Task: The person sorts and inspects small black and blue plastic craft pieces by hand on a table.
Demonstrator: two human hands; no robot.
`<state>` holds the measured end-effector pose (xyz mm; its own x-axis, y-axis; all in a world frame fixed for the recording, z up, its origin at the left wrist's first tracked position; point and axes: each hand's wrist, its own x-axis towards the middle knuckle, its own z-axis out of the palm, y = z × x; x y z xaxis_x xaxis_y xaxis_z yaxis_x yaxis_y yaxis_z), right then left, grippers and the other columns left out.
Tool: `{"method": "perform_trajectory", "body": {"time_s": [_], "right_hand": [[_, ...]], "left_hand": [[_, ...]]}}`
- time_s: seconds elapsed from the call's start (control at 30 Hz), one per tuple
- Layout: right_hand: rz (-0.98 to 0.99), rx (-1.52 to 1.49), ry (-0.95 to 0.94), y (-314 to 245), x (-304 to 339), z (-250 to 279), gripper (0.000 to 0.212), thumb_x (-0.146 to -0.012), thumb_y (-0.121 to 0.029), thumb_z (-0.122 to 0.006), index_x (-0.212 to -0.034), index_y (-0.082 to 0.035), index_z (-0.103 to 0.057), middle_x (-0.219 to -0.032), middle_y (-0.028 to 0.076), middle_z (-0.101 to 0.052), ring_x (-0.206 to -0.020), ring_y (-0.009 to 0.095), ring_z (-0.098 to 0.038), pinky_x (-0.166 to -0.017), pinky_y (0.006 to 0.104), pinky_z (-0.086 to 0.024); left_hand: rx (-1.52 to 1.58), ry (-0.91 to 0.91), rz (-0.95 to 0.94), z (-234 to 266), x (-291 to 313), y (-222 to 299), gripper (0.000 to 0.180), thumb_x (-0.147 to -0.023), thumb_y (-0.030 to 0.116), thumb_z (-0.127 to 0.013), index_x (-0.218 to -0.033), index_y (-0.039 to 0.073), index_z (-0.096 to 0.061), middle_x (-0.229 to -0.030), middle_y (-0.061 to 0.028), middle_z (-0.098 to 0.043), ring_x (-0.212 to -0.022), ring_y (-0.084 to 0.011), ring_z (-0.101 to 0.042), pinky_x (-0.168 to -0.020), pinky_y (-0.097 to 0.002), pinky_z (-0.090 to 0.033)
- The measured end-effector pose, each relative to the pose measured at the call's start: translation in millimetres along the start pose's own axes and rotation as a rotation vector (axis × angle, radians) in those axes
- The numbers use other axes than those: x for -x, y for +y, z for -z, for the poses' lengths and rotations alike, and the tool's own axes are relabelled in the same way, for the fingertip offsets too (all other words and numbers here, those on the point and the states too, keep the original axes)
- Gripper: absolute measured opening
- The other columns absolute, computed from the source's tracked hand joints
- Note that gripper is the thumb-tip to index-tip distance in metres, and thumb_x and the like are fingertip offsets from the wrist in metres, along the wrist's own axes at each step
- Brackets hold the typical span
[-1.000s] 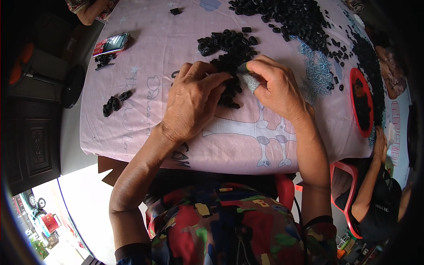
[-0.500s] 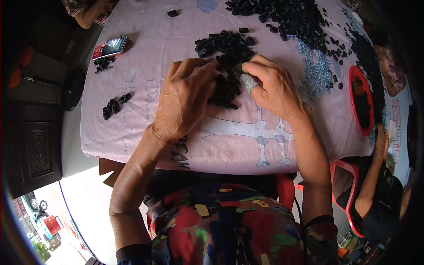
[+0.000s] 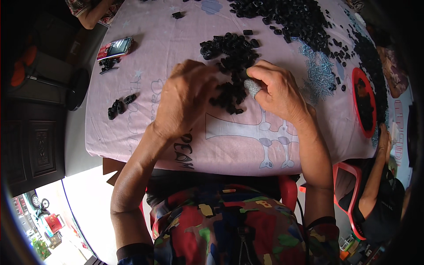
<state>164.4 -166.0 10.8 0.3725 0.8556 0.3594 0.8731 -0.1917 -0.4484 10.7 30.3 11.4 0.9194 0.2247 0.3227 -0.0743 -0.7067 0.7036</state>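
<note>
A loose pile of small black plastic parts [image 3: 232, 48] lies in the middle of the pink tablecloth, and a smaller cluster [image 3: 229, 98] sits nearer me, between my hands. My left hand [image 3: 184, 95] hovers at the left of that cluster, its fingers bent and smeared by motion, so any part in them is hidden. On the other side, my right hand [image 3: 276, 88] is closed, with thumb and forefinger drawn together beside the pile. Grey wrapping covers its thumb, and a bit of yellow-green shows at the forefinger tip. What it pinches, if anything, I cannot make out.
A red phone [image 3: 115, 47] and a few black parts [image 3: 115, 109] lie at the left. Far right are a big black heap [image 3: 293, 20], small bluish pieces [image 3: 319, 73] and a red basin [image 3: 356, 104]. Another person's arm [image 3: 375, 176] rests at the right edge.
The whole view has shifted slightly. My left hand's fingers have drawn back a little from the pile and blurred. My right hand keeps its closed pose.
</note>
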Motion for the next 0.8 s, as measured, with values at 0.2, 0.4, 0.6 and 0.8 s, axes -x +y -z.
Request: {"method": "perform_trajectory", "body": {"time_s": [0.2, 0.4, 0.6, 0.8], "right_hand": [[-0.056, 0.016, -0.003, 0.0, 0.2, 0.8, 0.026, -0.073, 0.007, -0.062, -0.098, 0.0, -0.068, -0.087, 0.012, -0.065, -0.077, 0.033, -0.067, -0.071, 0.0407, -0.055], [-0.017, 0.008, 0.023, -1.6, -0.7, 0.4, 0.026, -0.074, 0.007, -0.063, -0.098, -0.001, -0.068, -0.086, 0.011, -0.065, -0.076, 0.03, -0.067, -0.069, 0.0393, -0.055], [-0.021, 0.011, 0.021, -0.2, -0.5, -0.2, 0.024, -0.074, 0.007, -0.064, -0.096, -0.001, -0.068, -0.085, 0.01, -0.065, -0.074, 0.028, -0.068, -0.068, 0.0377, -0.055], [-0.025, -0.011, 0.054, -4.2, -2.4, 0.0, 0.024, -0.075, 0.007, -0.066, -0.098, 0.0, -0.068, -0.085, 0.011, -0.066, -0.076, 0.029, -0.068, -0.068, 0.0378, -0.055]], "left_hand": [[-0.214, 0.088, -0.107, -10.4, -17.1, -16.8, 0.033, -0.089, 0.006, -0.064, -0.121, 0.003, -0.067, -0.108, -0.0167, -0.064, -0.1, -0.0331, -0.062, -0.088, -0.0416, -0.052], [-0.141, 0.217, 0.047, -15.7, -23.3, -12.6, 0.027, -0.088, 0.006, -0.067, -0.115, 0.005, -0.07, -0.107, -0.0149, -0.066, -0.096, -0.0307, -0.065, -0.086, -0.0385, -0.054], [-0.337, 0.181, -0.041, -21.4, -29.1, -28.1, 0.024, -0.086, 0.009, -0.07, -0.111, 0.007, -0.072, -0.105, -0.0108, -0.068, -0.1, -0.0294, -0.064, -0.086, -0.0368, -0.053], [-0.192, 0.12, 0.018, -22.0, -25.6, -24.4, 0.026, -0.085, 0.014, -0.069, -0.11, 0.01, -0.072, -0.108, -0.0117, -0.067, -0.105, -0.0329, -0.061, -0.091, -0.0403, -0.051]]}}
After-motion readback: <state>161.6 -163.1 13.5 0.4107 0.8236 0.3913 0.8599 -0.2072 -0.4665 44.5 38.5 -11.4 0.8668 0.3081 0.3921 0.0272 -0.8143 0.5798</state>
